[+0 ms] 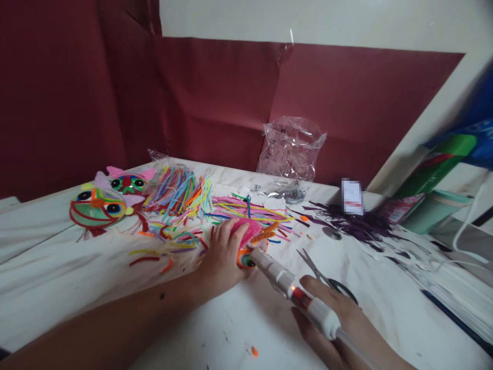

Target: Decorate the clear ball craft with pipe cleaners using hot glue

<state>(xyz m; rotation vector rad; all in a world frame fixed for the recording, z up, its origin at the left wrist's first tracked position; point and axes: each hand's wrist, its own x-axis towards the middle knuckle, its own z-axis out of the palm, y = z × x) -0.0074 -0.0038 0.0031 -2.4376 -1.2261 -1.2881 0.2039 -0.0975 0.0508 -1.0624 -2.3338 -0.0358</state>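
The sole view looks from the person's head, forward and down across the surface [215, 329] towards twelve o'clock, where a maroon sheet [215, 92] backs the scene. It is close enough that the left hand [223, 246], its forearm stretching from eight o'clock, and the right hand [352, 313], towards five, loom large.

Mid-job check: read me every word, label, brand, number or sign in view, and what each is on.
"8K", or close to it, apparently reversed: clear plastic bag; its other marks are too small to read.
White label: pixelated, unreadable.
Pink packet: print too blurred to read.
Blue packaging: markings too blurred to read.
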